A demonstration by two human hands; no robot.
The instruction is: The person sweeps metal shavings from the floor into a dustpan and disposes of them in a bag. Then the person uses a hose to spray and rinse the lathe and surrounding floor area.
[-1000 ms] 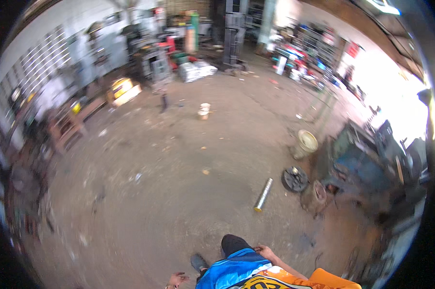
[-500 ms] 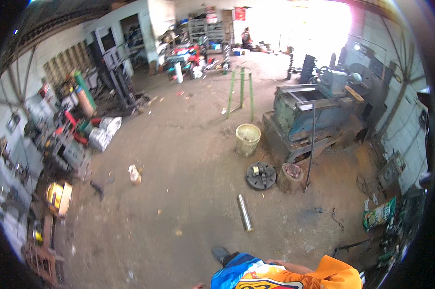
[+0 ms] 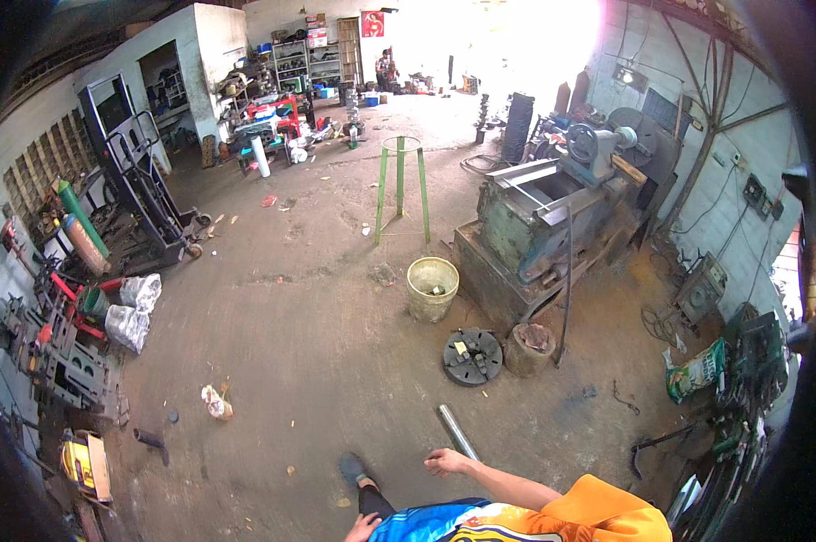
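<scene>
My right hand (image 3: 446, 462) is stretched out in front of my body, its fingers loosely bent and slightly apart, with nothing visible in them. Just beyond it on the floor lies a shiny metal bar (image 3: 457, 431), partly covered by my forearm in this view. At the lower edge, my left hand (image 3: 363, 527) rests by my hip against the blue shirt, fingers extended and holding nothing that I can see. A dark shoe (image 3: 352, 467) shows ahead of it. Farther out sit a round slotted lathe chuck (image 3: 473, 357) and a short stump-like block (image 3: 530, 350).
Beyond the chuck stands a dirty bucket (image 3: 432, 289), with a green three-legged stand (image 3: 401, 194) behind. A large lathe (image 3: 543, 217) fills the right side, a rod (image 3: 568, 289) leaning on it. Left are a lift truck (image 3: 128, 154), silver sacks (image 3: 130, 312) and a yellow-and-brown box (image 3: 87, 465).
My right hand has come forward from against my body. My left hand shows more at my hip. The view has shifted, so the floor objects appear farther left and lower.
</scene>
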